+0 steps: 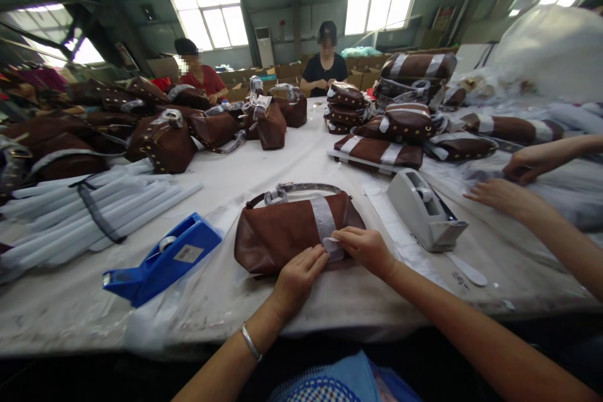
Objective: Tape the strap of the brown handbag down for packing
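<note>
A brown handbag (282, 232) lies on the white-covered table in front of me, its handle, partly wrapped in clear plastic, at the far side. A whitish wrapping strip (322, 217) runs across the bag right of its middle. My left hand (301, 273) rests with fingers stretched out on the bag's near side, fingertips by the strip's end. My right hand (365, 248) pinches the loose near end of that strip between thumb and fingers. The bag's underside is hidden.
A blue tape dispenser (164, 257) stands at left, a grey tape dispenser (424, 210) at right. White rolls (94, 207) lie far left. Brown bags (164, 138) are heaped behind, others stacked (381, 154) at right. A co-worker's hands (513, 188) reach in from the right; two people sit opposite.
</note>
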Tool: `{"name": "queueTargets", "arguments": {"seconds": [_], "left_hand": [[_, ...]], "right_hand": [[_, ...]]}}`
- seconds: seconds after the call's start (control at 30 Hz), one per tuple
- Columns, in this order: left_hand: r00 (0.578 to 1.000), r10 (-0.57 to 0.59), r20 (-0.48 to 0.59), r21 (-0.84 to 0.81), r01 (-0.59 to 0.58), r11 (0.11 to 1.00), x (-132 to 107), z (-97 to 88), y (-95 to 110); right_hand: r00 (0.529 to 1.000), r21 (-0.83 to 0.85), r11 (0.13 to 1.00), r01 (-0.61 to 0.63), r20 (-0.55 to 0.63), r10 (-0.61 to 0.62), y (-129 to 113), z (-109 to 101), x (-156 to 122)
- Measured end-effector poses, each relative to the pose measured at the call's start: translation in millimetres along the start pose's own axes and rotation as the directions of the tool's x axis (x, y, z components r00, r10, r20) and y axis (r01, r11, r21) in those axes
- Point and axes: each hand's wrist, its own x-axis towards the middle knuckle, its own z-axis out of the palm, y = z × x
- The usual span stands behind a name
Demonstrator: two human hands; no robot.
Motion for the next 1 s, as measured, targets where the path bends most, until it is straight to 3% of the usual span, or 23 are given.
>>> {"name": "queueTargets", "arguments": {"seconds": [0.2,0.43,0.63,0.8,0.9,1.0], "left_hand": [[1.0,-0.023,-0.007,-0.017,0.023,1.0,2.0,-1.9,1.1],[0.986,-0.01,0.165,0.107,-0.008,0.994,6.5,-6.0,4.7],[0.975,-0.082,0.206,0.228,0.034,0.973,20.1,-7.7,16.2],[0.963,-0.128,0.236,0.242,0.069,0.968,28.3,-11.2,20.7],[0.962,-0.146,0.229,0.223,0.094,0.97,27.9,-12.7,20.7],[0.967,-0.162,0.196,0.206,0.121,0.971,24.7,-11.5,18.8]], "right_hand": [[0.994,-0.092,0.99,-0.109,-0.007,0.109,-10.2,3.6,9.5],[0.982,-0.215,0.959,-0.185,-0.011,0.187,-23.7,0.4,17.8],[0.96,-0.282,0.919,-0.276,-0.036,0.278,-25.0,2.4,29.2],[0.946,-0.241,0.915,-0.324,-0.055,0.32,-26.4,2.9,36.8],[0.939,-0.241,0.908,-0.344,-0.106,0.327,-16.6,-19.3,26.0],[0.919,-0.269,0.894,-0.359,-0.269,0.288,11.0,-69.6,-1.2]]}}
